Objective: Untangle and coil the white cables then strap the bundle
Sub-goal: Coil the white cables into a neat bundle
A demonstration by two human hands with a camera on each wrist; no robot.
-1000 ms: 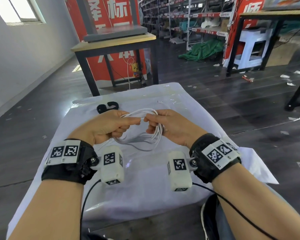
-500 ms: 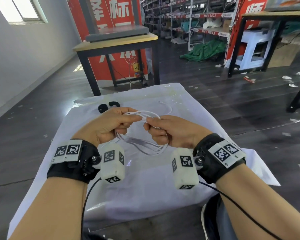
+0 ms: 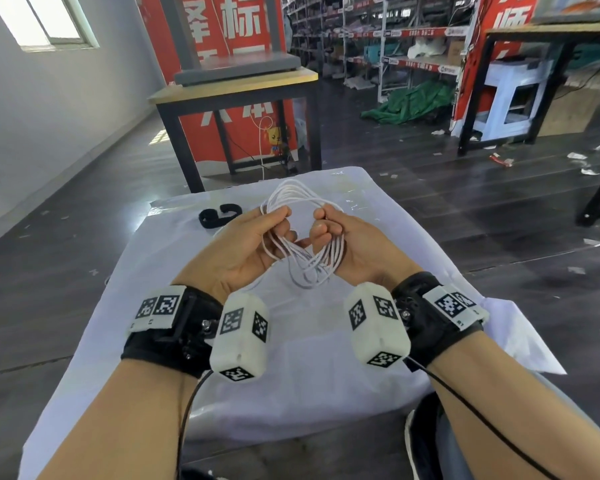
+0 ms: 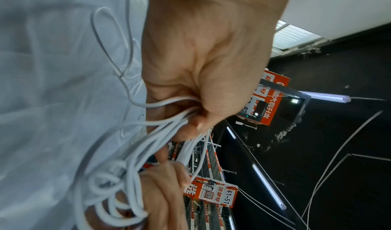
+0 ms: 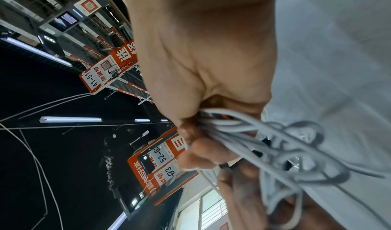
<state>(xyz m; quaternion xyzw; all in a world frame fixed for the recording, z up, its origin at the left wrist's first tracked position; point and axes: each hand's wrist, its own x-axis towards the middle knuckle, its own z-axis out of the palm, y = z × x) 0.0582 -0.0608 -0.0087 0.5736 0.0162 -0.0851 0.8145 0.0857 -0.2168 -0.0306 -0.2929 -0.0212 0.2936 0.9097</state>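
A coil of thin white cables [image 3: 300, 199] is held up above the white-covered table [image 3: 326, 358]. My left hand [image 3: 253, 237] grips the coil's left side with curled fingers, and my right hand [image 3: 340, 233] grips its right side. The loops arch over both hands and cross in a hanging bunch [image 3: 309, 268] between the palms. In the left wrist view the strands [image 4: 160, 133] pass under my thumb; in the right wrist view the strands [image 5: 243, 133] run through my curled fingers. A black strap [image 3: 217, 216] lies curled on the table, left of my left hand.
A wooden table with black legs [image 3: 236, 88] stands just beyond the covered table, with a red banner behind it. Shelving racks [image 3: 378, 36] and a green tarp [image 3: 409, 102] fill the back. Dark floor with scattered litter surrounds the table.
Both hands have turned palms inward and lifted the coil, so its loops now arch up over the fingers instead of hanging below. The hands have drawn slightly apart.
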